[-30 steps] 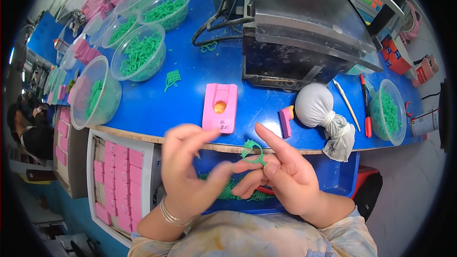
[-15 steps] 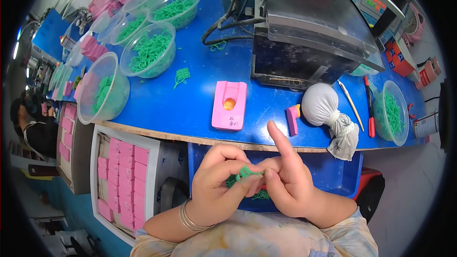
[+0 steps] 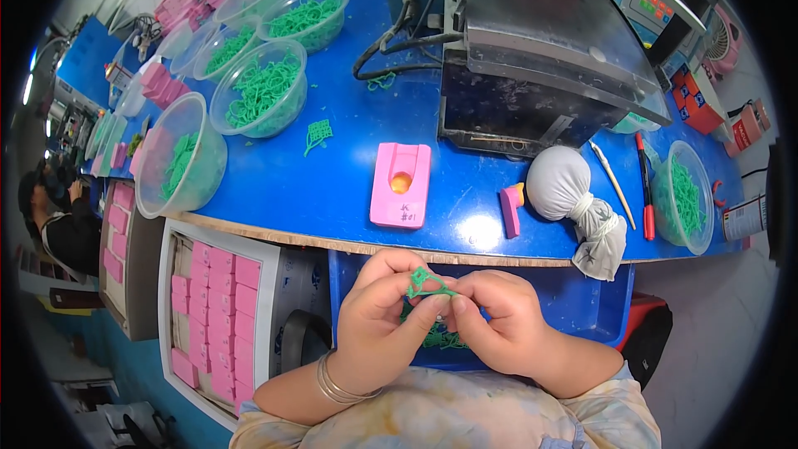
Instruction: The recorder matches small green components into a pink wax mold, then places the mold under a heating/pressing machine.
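My left hand (image 3: 386, 312) and my right hand (image 3: 499, 316) meet in front of my body, just off the bench's near edge. Between their fingertips they pinch a small green lattice piece (image 3: 421, 281), which looks like a wax pattern with thin stems. More green pieces (image 3: 442, 337) lie below, partly hidden by my hands, in a blue tray (image 3: 594, 308). Ahead on the bench stands a pink mould block (image 3: 401, 185) with a round amber-coloured hollow. A smaller pink piece (image 3: 510, 212) with a yellow tip lies to its right.
Clear tubs of green pieces (image 3: 258, 87) stand at the left, with one tub (image 3: 683, 199) at the right. A tied white cloth bag (image 3: 561, 183), a brush (image 3: 613, 185) and a red marker (image 3: 646, 187) lie near a dark machine (image 3: 532, 104). Pink blocks (image 3: 223, 308) fill a drawer.
My right index finger, raised before, has come down to the green piece. The piece has turned and risen slightly between my fingertips.
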Action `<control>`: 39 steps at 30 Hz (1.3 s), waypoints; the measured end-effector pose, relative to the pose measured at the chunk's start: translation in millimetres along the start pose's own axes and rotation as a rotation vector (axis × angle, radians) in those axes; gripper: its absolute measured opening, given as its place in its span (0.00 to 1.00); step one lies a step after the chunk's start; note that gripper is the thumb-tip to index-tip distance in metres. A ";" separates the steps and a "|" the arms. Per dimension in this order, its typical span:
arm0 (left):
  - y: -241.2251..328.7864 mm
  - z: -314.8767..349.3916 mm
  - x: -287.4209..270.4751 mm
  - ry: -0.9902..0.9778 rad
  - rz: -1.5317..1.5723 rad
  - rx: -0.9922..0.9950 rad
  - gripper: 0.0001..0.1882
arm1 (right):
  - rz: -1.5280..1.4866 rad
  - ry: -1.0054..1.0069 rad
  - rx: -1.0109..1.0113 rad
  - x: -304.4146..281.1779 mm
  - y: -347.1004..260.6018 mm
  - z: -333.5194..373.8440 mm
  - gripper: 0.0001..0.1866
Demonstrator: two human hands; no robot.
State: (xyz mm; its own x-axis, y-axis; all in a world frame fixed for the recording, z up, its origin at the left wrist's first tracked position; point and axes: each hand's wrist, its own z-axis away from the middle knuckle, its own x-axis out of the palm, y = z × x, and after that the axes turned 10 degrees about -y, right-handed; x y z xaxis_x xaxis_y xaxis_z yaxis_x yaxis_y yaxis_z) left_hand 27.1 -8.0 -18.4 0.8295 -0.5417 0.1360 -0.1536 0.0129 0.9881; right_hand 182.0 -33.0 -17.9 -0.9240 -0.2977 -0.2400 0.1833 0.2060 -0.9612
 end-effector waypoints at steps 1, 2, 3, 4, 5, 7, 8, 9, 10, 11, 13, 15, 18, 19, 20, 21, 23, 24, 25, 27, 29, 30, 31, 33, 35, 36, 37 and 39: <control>-2.5 0.8 -0.2 0.021 -0.081 0.011 0.07 | 0.045 -0.005 -0.022 0.1 1.9 -0.5 0.04; -4.8 1.7 -0.5 0.020 -0.080 0.012 0.07 | 0.092 -0.007 -0.043 0.2 3.3 -0.1 0.05; -6.8 2.6 -1.0 0.031 -0.229 0.068 0.07 | 0.093 -0.007 -0.043 0.4 4.3 0.5 0.05; -7.4 3.3 -1.5 0.043 -0.377 0.126 0.08 | 0.001 -0.037 0.018 0.8 5.1 1.2 0.06; -6.6 2.6 -2.4 0.041 -0.376 0.126 0.08 | -0.090 -0.067 0.079 1.0 5.8 1.8 0.07; -3.9 0.7 -5.2 0.017 -0.789 0.349 0.10 | -0.314 -0.090 0.182 3.4 5.0 2.4 0.08; -4.3 1.3 -6.9 0.019 -0.790 0.348 0.10 | -0.541 -0.117 0.282 4.5 4.7 2.0 0.10; -5.5 1.8 -9.0 0.007 -0.907 0.439 0.12 | -0.542 -0.119 0.282 4.1 3.2 1.3 0.10; -7.0 2.1 -11.1 -0.005 -1.024 0.530 0.14 | -0.743 -0.142 0.361 2.9 0.8 0.2 0.11; -8.6 3.2 -13.0 -0.023 -1.074 0.566 0.16 | -0.944 -0.164 0.438 2.0 -0.7 -0.4 0.13; -11.7 4.2 -16.3 -0.050 -1.102 0.605 0.17 | -1.037 -0.172 0.462 1.4 1.0 -0.9 0.12; -11.9 4.2 -17.0 -0.076 -1.131 0.645 0.18 | -1.130 -0.180 0.486 1.5 4.0 -1.7 0.11; -7.0 2.9 -15.9 -0.061 -1.203 0.811 0.15 | -1.247 -0.277 0.692 9.3 11.9 -3.5 0.15; -0.5 1.9 -14.3 -0.056 -1.144 0.828 0.14 | -1.254 -0.295 0.750 20.1 14.4 -2.5 0.16; 4.4 0.3 -13.6 -0.045 -1.090 0.843 0.12 | -1.256 -0.319 0.809 27.7 17.7 -1.1 0.16; 8.9 -3.0 -13.3 -0.038 -1.097 0.843 0.12 | -1.218 -0.321 0.737 30.6 19.7 0.3 0.17; 18.7 -13.4 -17.4 0.046 -0.915 0.657 0.11 | -1.163 -0.304 0.681 28.6 22.2 2.2 0.15; 21.3 -18.4 -24.0 0.058 -0.935 0.660 0.11 | -1.113 -0.276 0.625 26.0 24.1 1.6 0.13; 23.6 -23.8 -32.8 0.093 -0.824 0.639 0.11 | -1.112 -0.298 0.613 21.5 21.0 1.0 0.13; 41.1 -35.2 -55.9 0.209 -0.782 0.571 0.11 | -0.311 -0.129 0.339 10.6 5.4 3.8 0.07; 66.8 -60.8 -83.6 0.330 -0.793 0.424 0.09 | 0.235 0.117 0.125 -0.9 0.2 5.2 0.07; 81.0 -71.6 -98.7 0.389 -0.765 0.313 0.07 | 0.486 0.246 -0.015 -5.3 0.3 1.3 0.10; 89.9 -85.2 -120.5 0.406 -0.792 0.257 0.06 | 0.612 0.312 -0.026 -11.0 -0.5 -0.5 0.11; 114.6 -104.7 -165.8 0.471 -0.936 0.107 0.08 | 0.788 0.394 0.004 -16.7 -5.8 -5.0 0.13; 135.6 -128.6 -196.6 0.496 -1.032 0.035 0.09 | 0.880 0.405 0.078 -23.8 -11.0 -2.9 0.15; 139.6 -139.7 -212.7 0.499 -0.918 -0.044 0.11 | 0.913 0.398 0.114 -25.5 -10.9 -3.0 0.15; 137.5 -150.1 -225.1 0.495 -0.798 -0.123 0.12 | 0.915 0.402 0.114 -26.4 -10.5 -4.0 0.15; 135.2 -157.6 -237.0 0.539 -0.706 -0.109 0.14 | 0.906 0.342 0.128 -27.4 -12.1 -3.8 0.16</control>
State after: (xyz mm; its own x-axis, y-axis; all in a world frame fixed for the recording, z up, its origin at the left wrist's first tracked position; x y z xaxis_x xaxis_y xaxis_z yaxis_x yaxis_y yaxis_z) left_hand -105.6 254.5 94.3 0.8551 0.0145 -0.5182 0.5176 -0.0796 0.8519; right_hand 203.8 -23.8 0.8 -0.4586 0.2144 -0.8624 0.8886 0.1145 -0.4441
